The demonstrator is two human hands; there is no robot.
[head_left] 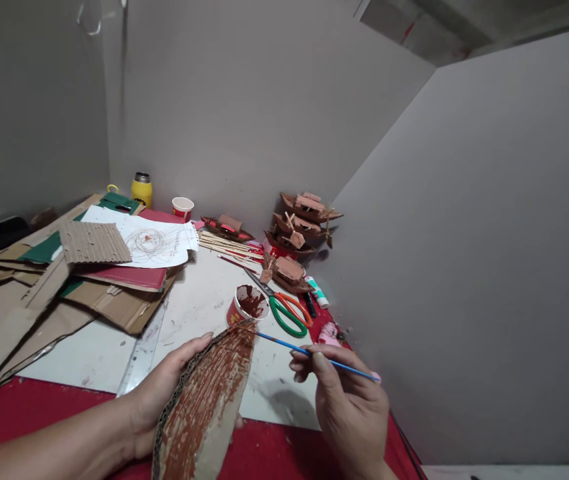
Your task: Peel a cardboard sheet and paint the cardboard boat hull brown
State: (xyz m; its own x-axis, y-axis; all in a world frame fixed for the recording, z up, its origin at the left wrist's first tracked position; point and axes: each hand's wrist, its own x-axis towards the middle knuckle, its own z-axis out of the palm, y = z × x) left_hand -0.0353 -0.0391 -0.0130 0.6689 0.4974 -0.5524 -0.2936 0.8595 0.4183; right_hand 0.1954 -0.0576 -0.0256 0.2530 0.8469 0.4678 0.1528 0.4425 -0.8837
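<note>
My left hand (164, 387) is wrapped round the edge of a leaf-shaped cardboard piece (209, 393), with some fingers hidden beneath it. Streaky brown paint covers much of its face, while a strip along the right side shows bare cardboard. Pinched in my right hand (347, 400) is a thin blue paintbrush (289, 345), its tip at the cardboard's upper pointed end. Just behind that end stands a paper cup (237, 310) smeared inside with brown paint. Scissors (284, 310) with one green and one orange handle lie right of the cup.
Several small brown model boats (291, 270) stand at the back right, near a white-green tube (318, 292). Thin wooden sticks (231, 245) lie behind the cup. Cardboard sheets (114, 303), a drawing (164, 243), a yellow bottle (142, 191) and another paper cup (183, 207) occupy the left and back.
</note>
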